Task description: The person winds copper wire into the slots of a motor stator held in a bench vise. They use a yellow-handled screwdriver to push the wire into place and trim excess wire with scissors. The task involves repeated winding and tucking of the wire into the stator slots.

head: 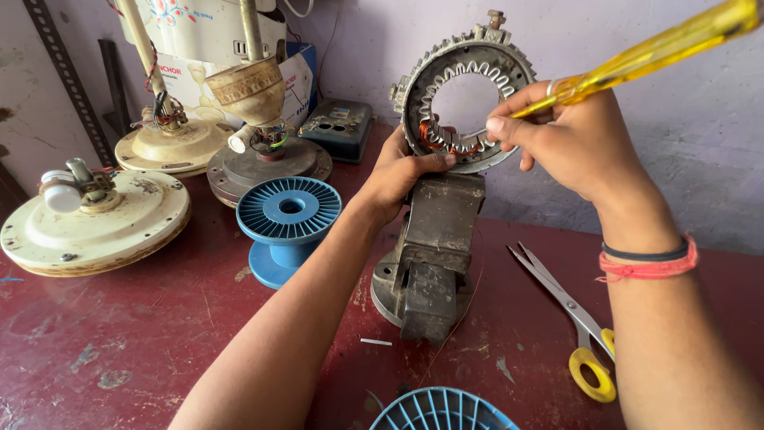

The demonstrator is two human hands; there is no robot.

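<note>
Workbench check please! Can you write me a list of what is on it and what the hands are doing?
Surface: red bench, scuffed and stained.
Job's things: toothed metal ring with copper wire, upright in a grey vise.
Clutter: blue spool, second blue spool at the bottom edge, yellow-handled scissors, cream fan housings.
Fingers: left hand grips the ring's lower rim; right hand holds a yellow screwdriver, tip at the winding.
Cables: thin wire trailing beside the vise.
Surroundings: pale purple wall, boxes behind.
</note>
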